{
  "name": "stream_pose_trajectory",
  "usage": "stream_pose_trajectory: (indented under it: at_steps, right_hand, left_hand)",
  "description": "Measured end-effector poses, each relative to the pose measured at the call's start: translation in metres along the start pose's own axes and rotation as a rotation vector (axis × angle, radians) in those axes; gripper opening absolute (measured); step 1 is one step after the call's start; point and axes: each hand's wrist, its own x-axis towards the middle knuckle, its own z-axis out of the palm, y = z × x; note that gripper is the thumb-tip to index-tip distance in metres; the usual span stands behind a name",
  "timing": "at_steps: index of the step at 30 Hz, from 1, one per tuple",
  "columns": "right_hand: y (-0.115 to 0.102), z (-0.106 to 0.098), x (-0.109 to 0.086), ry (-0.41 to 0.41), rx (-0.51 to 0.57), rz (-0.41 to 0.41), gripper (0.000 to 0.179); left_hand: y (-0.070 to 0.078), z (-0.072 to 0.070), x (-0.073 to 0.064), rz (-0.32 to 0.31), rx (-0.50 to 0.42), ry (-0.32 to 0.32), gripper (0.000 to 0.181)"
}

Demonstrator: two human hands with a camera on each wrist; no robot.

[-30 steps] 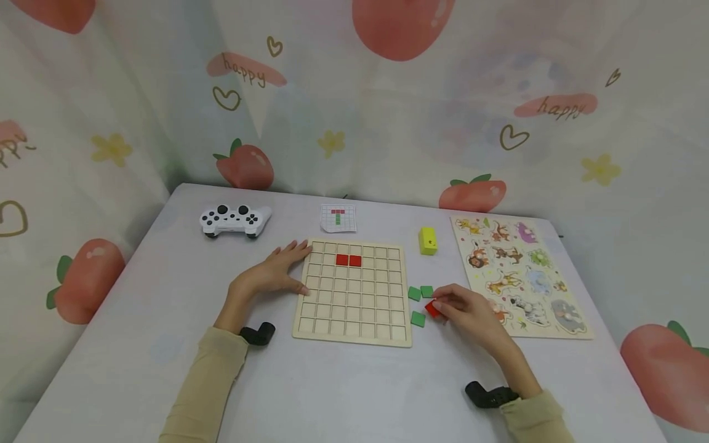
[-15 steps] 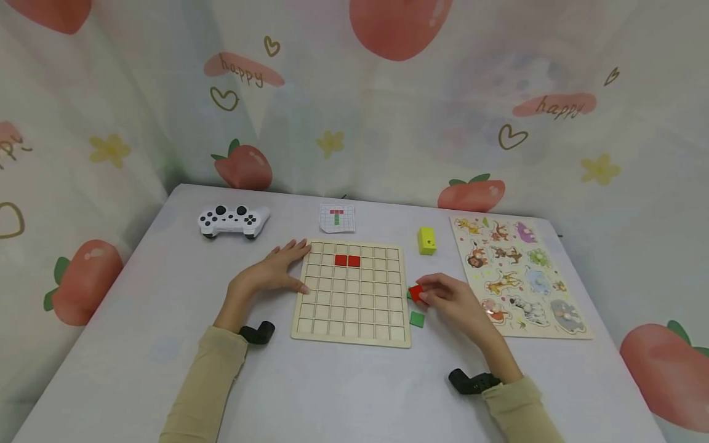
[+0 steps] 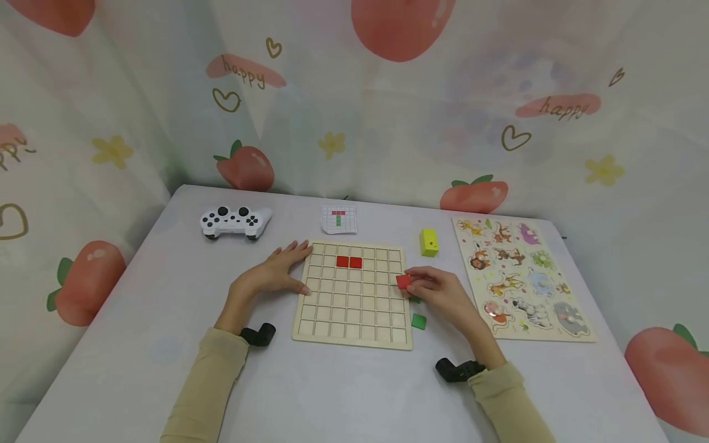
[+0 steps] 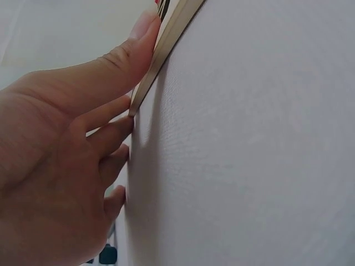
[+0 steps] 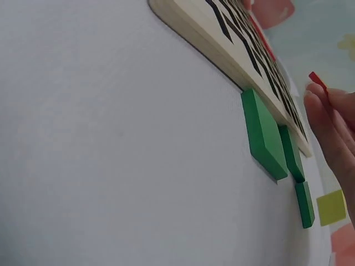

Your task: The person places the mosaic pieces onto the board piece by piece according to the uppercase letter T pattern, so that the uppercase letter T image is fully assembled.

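Your spread left hand (image 3: 271, 274) touches the board (image 3: 354, 301); your right hand (image 3: 443, 295) pinches a red tile (image 3: 402, 282) over its right edge, bench (image 3: 343, 397) extending towards you

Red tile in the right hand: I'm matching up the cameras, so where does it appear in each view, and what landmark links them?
Head: just right of centre, the red tile pinched by the right hand.
Left wrist: cannot be made out there.
Right wrist: near the right edge, above mid-height, seen nearly edge-on.
Shared landmark: the wooden grid board.
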Motion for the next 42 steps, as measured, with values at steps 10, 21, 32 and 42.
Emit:
stream_pose_trajectory:
  at_steps: [10, 21, 32, 42]
  right_hand:
    - [-0.003, 0.009, 0.020, 0.019, 0.004, -0.012, 0.040]
    - [-0.010, 0.022, 0.041, 0.040, -0.010, -0.027, 0.036]
    - [-0.021, 0.035, 0.057, 0.049, -0.122, 0.025, 0.036]
    - [-0.030, 0.041, 0.069, 0.038, -0.214, 0.005, 0.035]
  left_hand:
    - [-0.001, 0.001, -0.002, -0.006, -0.012, 0.010, 0.105]
    - [-0.005, 0.002, -0.001, -0.009, -0.016, 0.010, 0.104]
    - [-0.006, 0.002, -0.002, -0.005, -0.030, 0.012, 0.105]
    - [-0.005, 0.002, 0.000, 0.004, -0.022, 0.014, 0.105]
